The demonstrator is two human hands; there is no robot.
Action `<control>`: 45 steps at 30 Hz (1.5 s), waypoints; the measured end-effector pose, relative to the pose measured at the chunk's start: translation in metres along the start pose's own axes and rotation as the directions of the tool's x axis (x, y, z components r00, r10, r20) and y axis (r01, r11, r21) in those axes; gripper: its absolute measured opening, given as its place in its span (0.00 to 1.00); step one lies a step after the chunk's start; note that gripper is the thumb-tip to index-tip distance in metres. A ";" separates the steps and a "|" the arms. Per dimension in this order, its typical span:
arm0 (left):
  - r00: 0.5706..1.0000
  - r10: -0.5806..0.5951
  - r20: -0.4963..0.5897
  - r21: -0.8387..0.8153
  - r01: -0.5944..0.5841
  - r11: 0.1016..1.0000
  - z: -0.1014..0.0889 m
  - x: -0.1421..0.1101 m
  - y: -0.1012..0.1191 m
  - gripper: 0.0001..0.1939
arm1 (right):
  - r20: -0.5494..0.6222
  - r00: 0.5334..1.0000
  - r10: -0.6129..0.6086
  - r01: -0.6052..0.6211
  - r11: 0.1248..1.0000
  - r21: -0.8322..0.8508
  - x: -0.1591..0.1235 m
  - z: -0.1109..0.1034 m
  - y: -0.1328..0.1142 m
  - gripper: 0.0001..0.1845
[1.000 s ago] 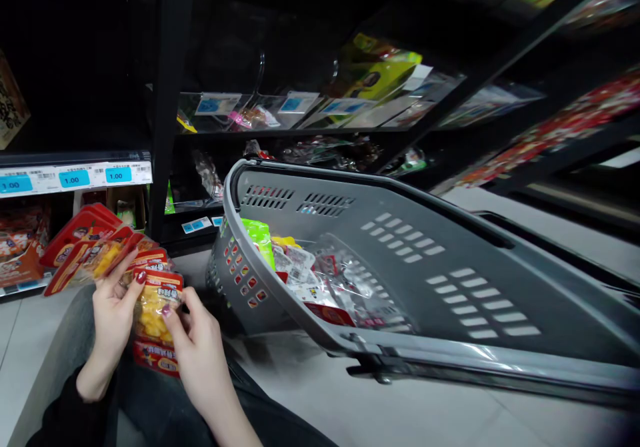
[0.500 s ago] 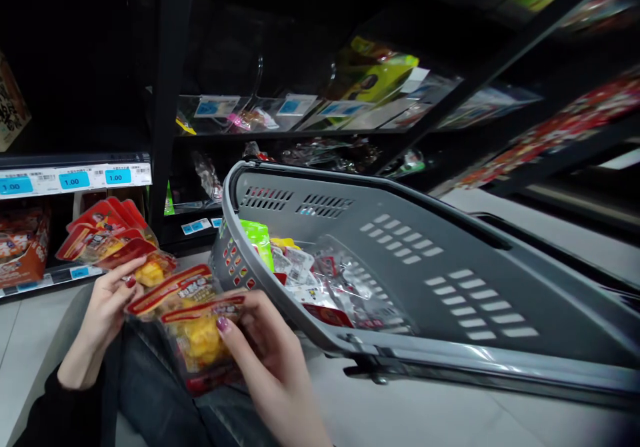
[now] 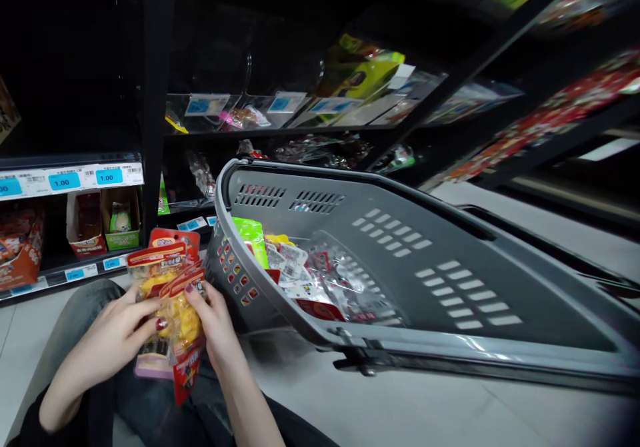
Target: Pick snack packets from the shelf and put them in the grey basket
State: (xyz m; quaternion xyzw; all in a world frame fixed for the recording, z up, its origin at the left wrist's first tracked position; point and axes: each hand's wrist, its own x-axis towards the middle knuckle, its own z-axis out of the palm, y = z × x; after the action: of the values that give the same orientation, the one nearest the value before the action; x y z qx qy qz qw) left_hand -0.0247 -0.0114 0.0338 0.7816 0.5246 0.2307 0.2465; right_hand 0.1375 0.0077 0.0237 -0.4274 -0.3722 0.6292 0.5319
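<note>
Squaring up the loose packs (image 3: 187, 324) now occupies both hands, as I follow it through the head camera. Half a second ago the right hand (image 3: 216, 320) holds some packs out toward the basket (image 3: 450, 230), while the left hand (image 3: 115, 330) keeps others fanned over the bottom shelf (image 3: 55, 279); now the two groups meet in one bundle between the hands, above the lap. I read this as gathering rather than sharing out. The left hand is closed on the bundle's near side, thumb across the front; the right grips the opposite edge, thumb near the top. The edges remain uneven, one red end hanging below the fingers. Beyond the left hand, a red box (image 3: 86, 242) and a green box (image 3: 120, 239) show plainly, no longer covered by the fan. Just beyond the right hand stands the basket, with a green bag (image 3: 251, 237) and clear packets (image 3: 350, 280) inside.
</note>
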 end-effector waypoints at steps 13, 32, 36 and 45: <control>0.998 0.024 -0.053 0.613 0.014 0.790 0.004 -0.002 0.034 0.19 | -0.037 0.995 0.089 -0.083 0.984 0.160 0.010 -0.005 0.018 0.15; 0.933 -0.361 -0.008 -0.965 0.087 0.246 0.057 0.023 -0.016 0.20 | -0.322 0.891 -0.322 0.096 0.824 -0.558 0.004 -0.001 0.003 0.13; 0.944 -0.329 -0.014 -0.936 0.103 0.336 0.056 0.027 -0.011 0.18 | -0.302 0.865 -0.400 0.158 0.789 -0.594 0.003 0.001 0.007 0.14; 0.881 -0.317 -0.352 -0.559 0.074 0.826 0.037 0.033 -0.025 0.19 | -0.272 0.864 -0.423 0.282 0.855 -0.435 -0.016 0.009 -0.008 0.17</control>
State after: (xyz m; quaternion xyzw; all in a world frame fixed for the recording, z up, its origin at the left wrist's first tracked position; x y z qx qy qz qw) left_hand -0.0082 0.0219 -0.0072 0.5528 0.5606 0.5056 0.3529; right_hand 0.1334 -0.0072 0.0365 -0.5525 -0.4568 0.3460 0.6053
